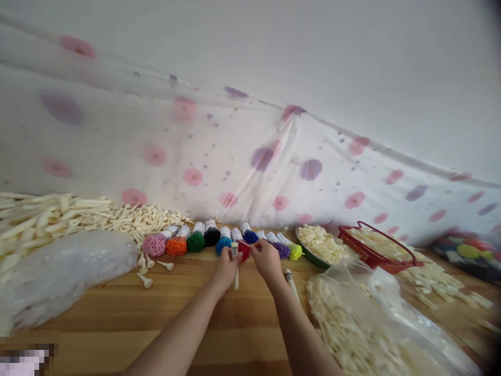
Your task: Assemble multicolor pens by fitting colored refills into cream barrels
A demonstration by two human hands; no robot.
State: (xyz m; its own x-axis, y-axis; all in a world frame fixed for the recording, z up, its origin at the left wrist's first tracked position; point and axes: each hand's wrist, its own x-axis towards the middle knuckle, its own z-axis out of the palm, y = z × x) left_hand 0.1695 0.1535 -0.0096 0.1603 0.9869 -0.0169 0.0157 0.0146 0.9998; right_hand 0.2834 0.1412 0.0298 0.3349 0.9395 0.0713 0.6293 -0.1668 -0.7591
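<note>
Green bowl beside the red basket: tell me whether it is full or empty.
Full: pale plastic pieces are heaped above the rim of the green bowl.

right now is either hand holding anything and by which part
The left hand holds a cream pen by the barrel, just below its dark-striped end. Whether the right hand holds anything cannot be told.

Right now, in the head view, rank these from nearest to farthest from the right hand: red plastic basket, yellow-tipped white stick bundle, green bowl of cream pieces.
Nearest to the right hand first:
1. Yellow-tipped white stick bundle, just to its right.
2. Green bowl of cream pieces, right of the bundle.
3. Red plastic basket, farther right, past the bowl.
</note>
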